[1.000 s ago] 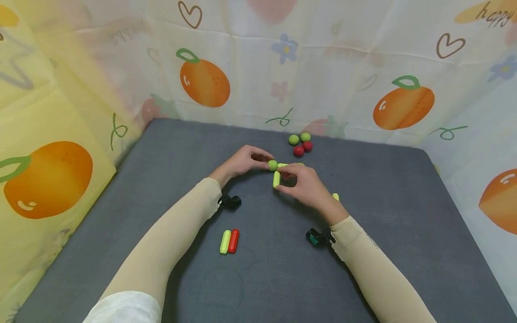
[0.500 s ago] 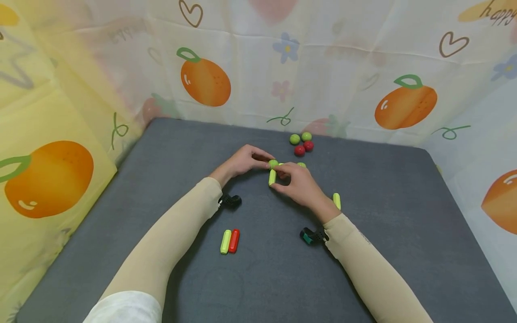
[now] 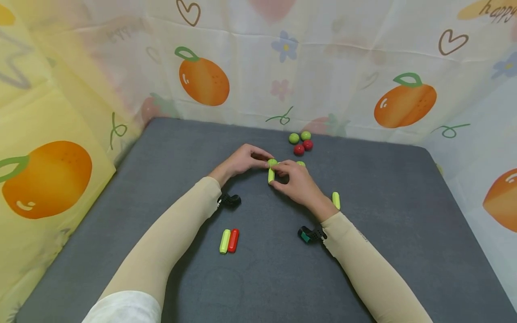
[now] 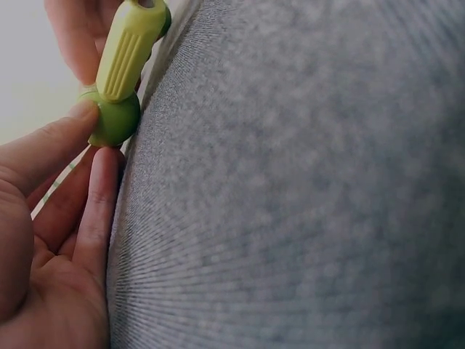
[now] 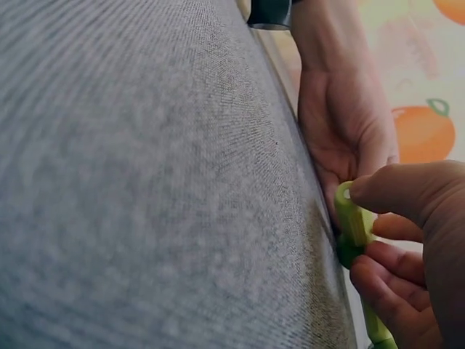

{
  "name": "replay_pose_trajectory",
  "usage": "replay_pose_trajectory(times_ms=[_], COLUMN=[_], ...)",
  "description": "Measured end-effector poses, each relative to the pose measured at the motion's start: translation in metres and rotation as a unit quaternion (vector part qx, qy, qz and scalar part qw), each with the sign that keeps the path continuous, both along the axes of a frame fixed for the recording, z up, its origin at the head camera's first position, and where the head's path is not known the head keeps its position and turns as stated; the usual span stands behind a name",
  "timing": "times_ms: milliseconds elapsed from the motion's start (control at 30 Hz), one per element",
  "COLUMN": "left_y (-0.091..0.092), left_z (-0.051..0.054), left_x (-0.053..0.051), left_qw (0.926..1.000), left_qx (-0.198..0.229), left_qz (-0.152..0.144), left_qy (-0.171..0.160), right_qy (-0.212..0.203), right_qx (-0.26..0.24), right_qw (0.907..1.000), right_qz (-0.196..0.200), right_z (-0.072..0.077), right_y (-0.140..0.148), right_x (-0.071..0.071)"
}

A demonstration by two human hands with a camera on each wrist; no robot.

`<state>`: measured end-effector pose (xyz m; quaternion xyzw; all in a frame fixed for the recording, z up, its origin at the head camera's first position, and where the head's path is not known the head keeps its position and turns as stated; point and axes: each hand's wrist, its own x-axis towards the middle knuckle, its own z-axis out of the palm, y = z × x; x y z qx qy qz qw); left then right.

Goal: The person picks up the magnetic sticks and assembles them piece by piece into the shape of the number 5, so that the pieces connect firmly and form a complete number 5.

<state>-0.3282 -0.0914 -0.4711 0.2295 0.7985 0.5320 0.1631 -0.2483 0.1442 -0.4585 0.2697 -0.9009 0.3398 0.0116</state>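
A person's two bare hands meet over a dark grey table (image 3: 262,282). The left hand (image 3: 244,160) pinches a grooved green ball (image 3: 272,162) between thumb and fingertips, low against the cloth, probably so it cannot roll or twist. The right hand (image 3: 298,180) is curled in a pinch round a ribbed yellow-green stick (image 4: 125,58), its thumb on the holed end nearer the body, which looks suited to pushing along the stick's length. The stick's far end meets the ball, just beside the left fingertips.

Behind the right fingers another stick (image 5: 373,321) is partly hidden; I cannot tell how it joins. A second green ball (image 3: 300,163) peeks out just past the right knuckles. Beyond both hands sit two loose green balls (image 3: 293,138) and two red balls (image 3: 299,150), grouped perhaps to stay out of the way. One yellow-green rod (image 3: 336,200) lies right of the right wrist. Nearer the body than the left hand, a lime rod (image 3: 225,241) and a red rod (image 3: 233,240) lie side by side, like spares.
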Motion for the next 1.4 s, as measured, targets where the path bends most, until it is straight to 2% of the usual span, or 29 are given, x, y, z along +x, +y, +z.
replay_pose_trajectory(times_ms=[233,467,967,1400], left_y=[0.0009,0.0021,0.0008,0.0009], left_z=[0.0012,0.0031,0.0026,0.0007], left_x=[0.0,0.0009,0.0001,0.0021], left_qw=[1.0,1.0,1.0,0.9999], left_qx=[-0.001,0.002,0.004,-0.006], left_qz=[0.004,0.003,0.006,0.011], left_qy=[-0.003,-0.001,-0.005,0.011], right_qy=[-0.009,-0.023,-0.016,-0.016], right_qx=[-0.001,-0.037,-0.051,-0.057], right_qw=[0.9999,0.999,0.9985,0.9982], right_qz=[-0.009,-0.01,-0.012,-0.012], right_z=[0.0011,0.0011,-0.0004,-0.0021], right_y=[-0.0005,-0.0013,-0.003,-0.004], right_x=[0.0006,0.0019,0.0028,0.0046])
